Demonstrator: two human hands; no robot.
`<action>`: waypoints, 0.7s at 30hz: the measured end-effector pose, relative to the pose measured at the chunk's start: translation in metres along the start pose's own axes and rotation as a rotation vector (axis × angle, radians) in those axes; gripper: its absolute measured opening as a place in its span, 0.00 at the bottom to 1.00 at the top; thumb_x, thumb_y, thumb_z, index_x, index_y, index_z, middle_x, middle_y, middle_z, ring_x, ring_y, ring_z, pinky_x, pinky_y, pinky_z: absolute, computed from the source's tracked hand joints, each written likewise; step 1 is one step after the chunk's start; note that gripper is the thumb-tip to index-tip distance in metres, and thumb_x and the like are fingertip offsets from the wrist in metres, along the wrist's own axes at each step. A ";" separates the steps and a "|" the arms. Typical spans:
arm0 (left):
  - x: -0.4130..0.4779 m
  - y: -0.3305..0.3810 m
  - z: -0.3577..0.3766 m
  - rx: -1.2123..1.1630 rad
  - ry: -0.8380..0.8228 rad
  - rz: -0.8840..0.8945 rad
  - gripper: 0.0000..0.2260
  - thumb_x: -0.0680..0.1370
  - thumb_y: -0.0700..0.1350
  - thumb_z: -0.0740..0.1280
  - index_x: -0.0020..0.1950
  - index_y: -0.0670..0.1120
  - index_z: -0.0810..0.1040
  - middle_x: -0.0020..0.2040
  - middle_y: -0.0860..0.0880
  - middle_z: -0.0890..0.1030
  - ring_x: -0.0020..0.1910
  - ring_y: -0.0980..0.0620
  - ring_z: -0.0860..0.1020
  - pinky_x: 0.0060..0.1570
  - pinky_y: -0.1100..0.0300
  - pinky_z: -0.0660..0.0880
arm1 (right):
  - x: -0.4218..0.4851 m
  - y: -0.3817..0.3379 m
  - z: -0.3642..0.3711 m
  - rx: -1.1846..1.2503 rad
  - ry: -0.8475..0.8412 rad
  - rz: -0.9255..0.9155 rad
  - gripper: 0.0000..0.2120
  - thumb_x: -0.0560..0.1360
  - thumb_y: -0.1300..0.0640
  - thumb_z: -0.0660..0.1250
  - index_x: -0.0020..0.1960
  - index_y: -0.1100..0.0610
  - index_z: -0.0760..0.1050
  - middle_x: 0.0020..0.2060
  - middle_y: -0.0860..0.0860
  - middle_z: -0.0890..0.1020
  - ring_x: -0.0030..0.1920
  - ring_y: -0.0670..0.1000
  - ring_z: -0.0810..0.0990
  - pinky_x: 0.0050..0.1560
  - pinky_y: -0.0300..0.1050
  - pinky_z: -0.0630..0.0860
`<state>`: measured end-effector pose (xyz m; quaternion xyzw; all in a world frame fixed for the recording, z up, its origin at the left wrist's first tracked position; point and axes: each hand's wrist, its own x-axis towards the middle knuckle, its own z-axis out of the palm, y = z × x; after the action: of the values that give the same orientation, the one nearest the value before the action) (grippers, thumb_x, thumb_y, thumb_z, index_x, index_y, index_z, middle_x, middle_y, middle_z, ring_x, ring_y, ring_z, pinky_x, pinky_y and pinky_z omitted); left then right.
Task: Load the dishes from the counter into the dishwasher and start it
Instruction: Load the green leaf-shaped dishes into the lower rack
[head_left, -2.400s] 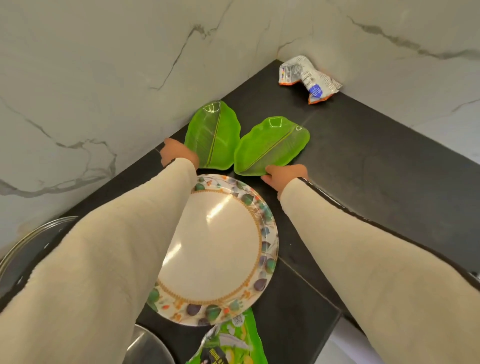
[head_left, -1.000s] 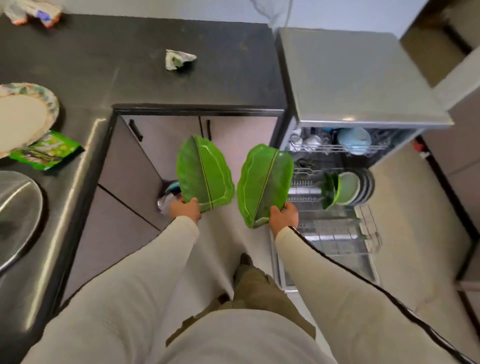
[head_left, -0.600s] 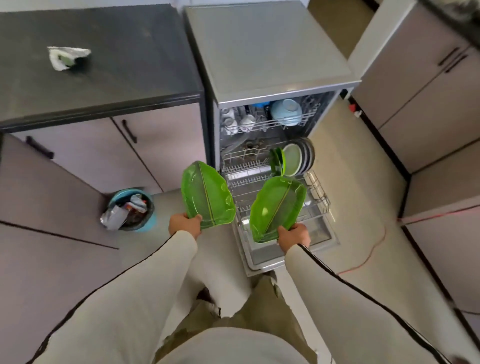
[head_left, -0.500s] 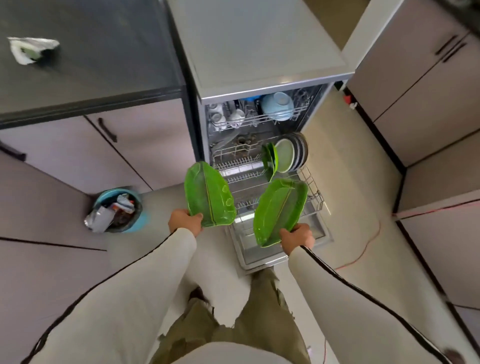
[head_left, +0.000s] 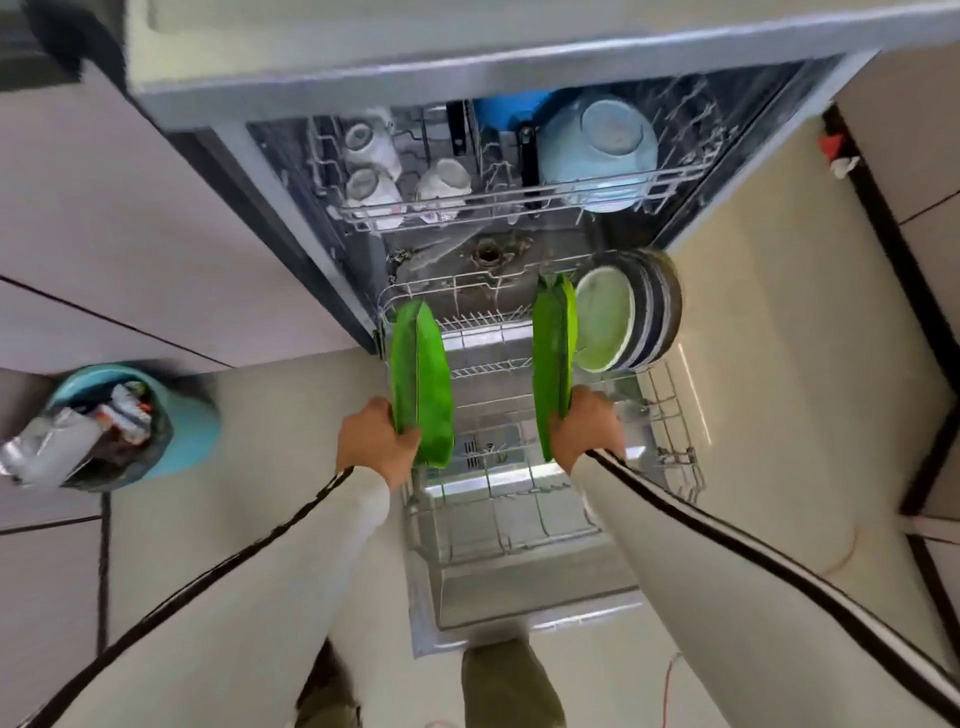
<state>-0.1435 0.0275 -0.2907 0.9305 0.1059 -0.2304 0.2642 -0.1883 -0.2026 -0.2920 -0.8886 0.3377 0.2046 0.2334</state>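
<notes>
Plates of green leaf shape are held on edge, one in each hand, over the pulled-out lower rack (head_left: 670, 410) of the open dishwasher (head_left: 467, 67) in the head view. The left plate (head_left: 421, 374) is gripped at its near end by the left hand (head_left: 374, 441), fingers curled round the rim, above the rack's left edge. The right plate (head_left: 556, 353) is gripped likewise by the right hand (head_left: 587, 436) right of the rack's middle, just beside a stack of round plates (head_left: 628, 317) stood upright at the far right corner; whether contact is made cannot be told. In the upper rack (head_left: 519, 200), white cups (head_left: 366, 184) are seen at the left and a pale blue bowl (head_left: 602, 140) at the right. A blue bin (head_left: 192, 421) filled with rubbish is seen on the floor at the left.
</notes>
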 end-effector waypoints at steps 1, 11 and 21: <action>0.015 -0.001 0.012 0.018 0.002 0.020 0.09 0.75 0.45 0.68 0.44 0.44 0.68 0.39 0.42 0.76 0.44 0.37 0.78 0.38 0.53 0.71 | 0.023 -0.003 0.006 -0.004 0.011 -0.012 0.05 0.78 0.57 0.65 0.51 0.58 0.72 0.46 0.56 0.74 0.45 0.57 0.76 0.42 0.46 0.70; 0.097 0.000 0.094 -0.003 0.132 0.215 0.10 0.75 0.43 0.69 0.51 0.38 0.75 0.39 0.38 0.81 0.38 0.38 0.79 0.35 0.55 0.72 | 0.162 -0.019 0.052 -0.112 0.116 -0.049 0.07 0.80 0.61 0.60 0.56 0.61 0.72 0.51 0.62 0.81 0.52 0.65 0.81 0.46 0.53 0.77; 0.105 0.002 0.115 -0.065 0.146 0.278 0.10 0.74 0.41 0.70 0.41 0.43 0.68 0.28 0.50 0.69 0.28 0.43 0.71 0.29 0.58 0.64 | 0.182 -0.018 0.074 -0.191 0.165 -0.024 0.06 0.81 0.58 0.60 0.54 0.59 0.72 0.45 0.58 0.82 0.46 0.62 0.83 0.37 0.49 0.75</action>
<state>-0.0939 -0.0283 -0.4274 0.9415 0.0026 -0.1197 0.3151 -0.0658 -0.2419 -0.4420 -0.9245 0.3243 0.1592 0.1218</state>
